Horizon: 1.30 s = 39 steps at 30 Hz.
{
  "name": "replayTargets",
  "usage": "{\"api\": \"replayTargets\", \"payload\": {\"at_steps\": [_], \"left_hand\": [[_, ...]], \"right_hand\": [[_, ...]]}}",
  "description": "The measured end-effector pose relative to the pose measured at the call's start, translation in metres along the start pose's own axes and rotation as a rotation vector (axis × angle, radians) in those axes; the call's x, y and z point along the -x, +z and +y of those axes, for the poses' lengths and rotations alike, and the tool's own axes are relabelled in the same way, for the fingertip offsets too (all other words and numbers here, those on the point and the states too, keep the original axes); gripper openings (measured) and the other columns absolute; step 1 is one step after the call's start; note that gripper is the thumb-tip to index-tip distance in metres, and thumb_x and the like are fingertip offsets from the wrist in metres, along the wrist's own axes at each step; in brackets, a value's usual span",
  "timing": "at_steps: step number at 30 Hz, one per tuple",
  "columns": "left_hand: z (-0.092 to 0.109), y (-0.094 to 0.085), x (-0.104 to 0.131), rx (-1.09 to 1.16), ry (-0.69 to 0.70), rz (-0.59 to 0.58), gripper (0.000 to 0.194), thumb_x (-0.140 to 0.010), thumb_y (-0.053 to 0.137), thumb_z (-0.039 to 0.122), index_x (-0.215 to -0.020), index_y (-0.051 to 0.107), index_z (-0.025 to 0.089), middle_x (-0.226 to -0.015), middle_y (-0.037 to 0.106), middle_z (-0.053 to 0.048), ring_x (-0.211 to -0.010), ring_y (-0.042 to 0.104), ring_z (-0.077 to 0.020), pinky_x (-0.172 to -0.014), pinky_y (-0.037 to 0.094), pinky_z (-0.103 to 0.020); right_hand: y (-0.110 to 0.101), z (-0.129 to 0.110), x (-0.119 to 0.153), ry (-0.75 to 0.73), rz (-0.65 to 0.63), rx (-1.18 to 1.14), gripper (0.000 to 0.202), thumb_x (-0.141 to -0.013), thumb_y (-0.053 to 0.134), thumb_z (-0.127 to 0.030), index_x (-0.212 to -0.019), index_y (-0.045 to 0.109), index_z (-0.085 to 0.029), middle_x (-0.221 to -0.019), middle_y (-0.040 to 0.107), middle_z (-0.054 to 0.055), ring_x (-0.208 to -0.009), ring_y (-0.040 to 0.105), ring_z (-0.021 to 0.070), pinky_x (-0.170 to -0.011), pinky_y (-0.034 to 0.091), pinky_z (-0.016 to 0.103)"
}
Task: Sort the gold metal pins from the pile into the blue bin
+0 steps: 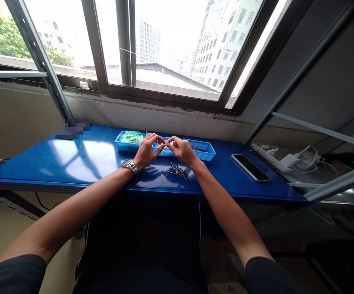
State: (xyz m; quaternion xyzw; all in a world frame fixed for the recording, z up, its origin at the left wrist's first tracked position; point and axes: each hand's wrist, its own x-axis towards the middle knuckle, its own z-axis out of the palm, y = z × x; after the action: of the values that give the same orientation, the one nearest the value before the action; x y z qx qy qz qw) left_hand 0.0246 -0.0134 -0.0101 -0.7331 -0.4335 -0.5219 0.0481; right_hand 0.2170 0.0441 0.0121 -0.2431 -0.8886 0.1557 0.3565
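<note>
My left hand and my right hand meet fingertip to fingertip over a long blue tray. Thumbs and forefingers of both are pinched together, and whatever lies between them is too small to make out. Green packets fill the tray's left compartment. Small dark parts lie in its right compartment, while the hands partly cover the middle. On the blue table in front of the tray rests a loose pile of thin black and brass-coloured pins, below my right hand.
A phone lies on the right of the blue table. Beyond it are a power strip and white cables. Metal shelf posts rise at both sides, and a window wall stands behind the table.
</note>
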Motion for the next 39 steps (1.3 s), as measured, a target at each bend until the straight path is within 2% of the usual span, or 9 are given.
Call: {"api": "replayTargets", "payload": {"at_steps": [6, 11, 21, 27, 33, 39], "left_hand": [[0.002, -0.001, -0.001, 0.007, -0.003, 0.016, 0.015, -0.096, 0.066, 0.036, -0.094, 0.067, 0.021, -0.088, 0.066, -0.004, -0.085, 0.059, -0.0209, -0.081, 0.049, -0.036], [0.006, -0.003, -0.001, 0.033, -0.013, 0.013, 0.013, -0.095, 0.066, 0.032, -0.091, 0.067, 0.020, -0.084, 0.065, -0.003, -0.081, 0.059, -0.0198, -0.073, 0.048, -0.033], [0.003, 0.000, -0.001, 0.063, -0.003, -0.037, 0.009, -0.094, 0.068, 0.030, -0.091, 0.069, 0.021, -0.083, 0.067, -0.003, -0.082, 0.059, -0.0205, -0.071, 0.049, -0.033], [0.003, 0.000, 0.000, 0.052, 0.009, -0.040, 0.008, -0.093, 0.070, 0.029, -0.091, 0.069, 0.022, -0.086, 0.068, -0.003, -0.088, 0.058, -0.0223, -0.083, 0.050, -0.038], [0.004, -0.001, -0.001, 0.054, -0.014, 0.008, 0.011, -0.095, 0.067, 0.031, -0.091, 0.069, 0.022, -0.087, 0.069, -0.004, -0.091, 0.059, -0.0234, -0.084, 0.050, -0.039], [0.005, -0.001, -0.001, 0.064, -0.001, -0.009, 0.008, -0.094, 0.069, 0.030, -0.092, 0.069, 0.022, -0.087, 0.069, -0.003, -0.090, 0.059, -0.0230, -0.082, 0.051, -0.038]], "right_hand": [[-0.001, -0.001, 0.000, -0.019, 0.003, -0.016, 0.029, -0.101, 0.054, -0.045, -0.100, 0.064, -0.018, -0.062, 0.049, -0.005, -0.053, 0.038, 0.0102, -0.055, 0.031, 0.024], [-0.001, 0.000, 0.002, -0.035, 0.004, -0.021, 0.024, -0.095, 0.063, -0.042, -0.098, 0.067, -0.019, -0.059, 0.044, -0.007, -0.051, 0.036, 0.0092, -0.053, 0.031, 0.024], [0.000, -0.004, 0.004, -0.046, 0.142, -0.033, 0.022, -0.093, 0.063, -0.039, -0.095, 0.067, -0.018, -0.061, 0.043, -0.006, -0.052, 0.038, 0.0091, -0.054, 0.033, 0.024], [0.001, -0.005, 0.004, -0.047, 0.152, -0.074, 0.021, -0.093, 0.063, -0.038, -0.094, 0.066, -0.018, -0.057, 0.038, -0.008, -0.051, 0.035, 0.0088, -0.054, 0.033, 0.024], [-0.004, 0.003, 0.002, -0.043, 0.082, -0.097, 0.017, -0.090, 0.068, -0.035, -0.091, 0.069, -0.018, -0.059, 0.040, -0.008, -0.051, 0.034, 0.0082, -0.052, 0.032, 0.023], [-0.002, 0.003, 0.002, -0.054, 0.004, -0.108, 0.015, -0.089, 0.068, -0.032, -0.089, 0.070, -0.017, -0.058, 0.043, -0.007, -0.051, 0.034, 0.0080, -0.051, 0.030, 0.023]]}}
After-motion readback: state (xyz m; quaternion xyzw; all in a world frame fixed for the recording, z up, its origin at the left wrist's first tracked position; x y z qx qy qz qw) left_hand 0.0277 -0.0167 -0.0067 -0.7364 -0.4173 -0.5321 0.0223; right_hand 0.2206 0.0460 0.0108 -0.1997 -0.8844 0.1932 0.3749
